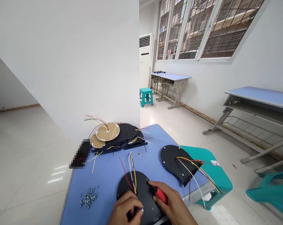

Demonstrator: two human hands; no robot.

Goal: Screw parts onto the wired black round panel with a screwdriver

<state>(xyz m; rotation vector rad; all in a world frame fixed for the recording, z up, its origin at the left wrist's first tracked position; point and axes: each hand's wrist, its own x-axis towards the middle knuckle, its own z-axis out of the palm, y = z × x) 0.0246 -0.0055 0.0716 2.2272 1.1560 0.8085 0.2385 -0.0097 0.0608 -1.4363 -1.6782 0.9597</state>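
In front of me on the blue table lies a round black cover (pixel 153 204), with red, white, yellow and black wires (pixel 135 179) rising from its middle. My left hand (pixel 126 207) is closed over its near left part, and a small shiny screw (pixel 142 210) shows at the thumb and fingertips. My right hand (pixel 173 200) grips a screwdriver by its red handle (pixel 160 195), resting at the cover's right edge. The screwdriver's tip is hidden. To the left, loose silver screws (pixel 88 197) lie in a pile.
A second black cover (pixel 176 161) with wires overhangs the table's right edge, above a green stool (pixel 202 153). Stacked black covers (pixel 126 134) and tan discs (pixel 108 132) stand at the back beside a white wall (pixel 85 62). A pixelated dark object (pixel 81 154) lies at the left edge.
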